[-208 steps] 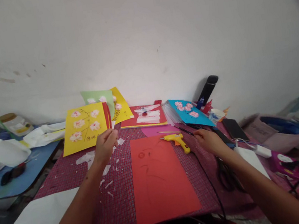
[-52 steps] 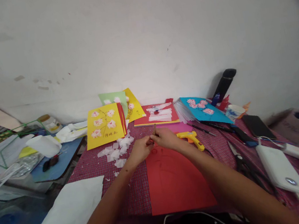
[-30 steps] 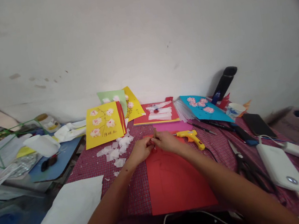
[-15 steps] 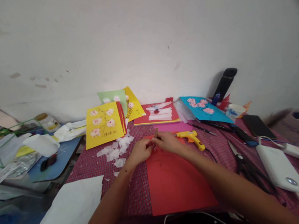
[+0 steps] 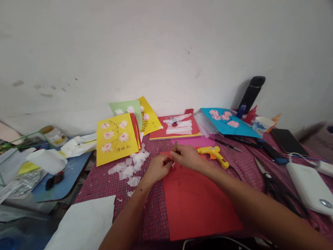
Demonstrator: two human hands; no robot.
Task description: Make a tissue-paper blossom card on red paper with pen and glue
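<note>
Our right hand is gripping a thin brown stick; our left hand is pinching narrowly beside it, on what we cannot tell. Spread apart seconds ago, both are now hovering together over the red sheet, suggesting close fingertip work. Beyond the right hand, a paper cup is standing, contents hidden.

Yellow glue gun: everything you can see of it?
The glue gun has a yellow, plastic-looking body with an orange trigger on its underside. It lies on its side on the checked cloth, barrel pointing left in the picture, handle slanting toward the near right. A black cord leaves the handle's end. The tip is beside the right hand; whether they touch is unclear. No hand grips it.
</note>
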